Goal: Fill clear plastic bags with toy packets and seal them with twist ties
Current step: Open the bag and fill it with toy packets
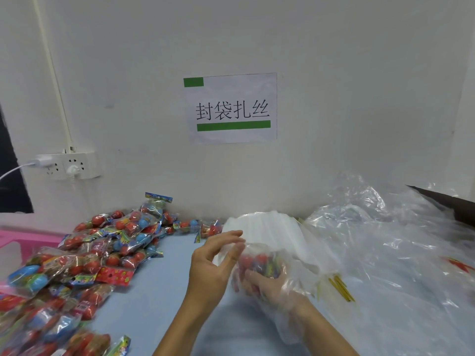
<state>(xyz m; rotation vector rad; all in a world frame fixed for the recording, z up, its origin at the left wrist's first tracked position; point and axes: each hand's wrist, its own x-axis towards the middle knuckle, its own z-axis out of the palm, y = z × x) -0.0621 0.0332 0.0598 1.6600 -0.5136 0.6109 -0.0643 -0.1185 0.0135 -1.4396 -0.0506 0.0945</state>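
Observation:
My right hand (267,286) is inside a clear plastic bag (288,319), gripping a toy packet (259,264) of red balls. My left hand (214,260) holds the bag's edge, fingers pinching the film at its mouth. A heap of toy packets (84,260) with red and blue balls covers the left of the blue table (154,299). A stack of flat clear bags (270,227) lies behind my hands. Yellow twist ties (340,289) lie to the right under plastic.
A large crumpled sheet of clear plastic (398,240) fills the right side. A pink bin (23,242) stands at far left. A wall socket strip (68,165) and a paper sign (231,109) are on the wall behind.

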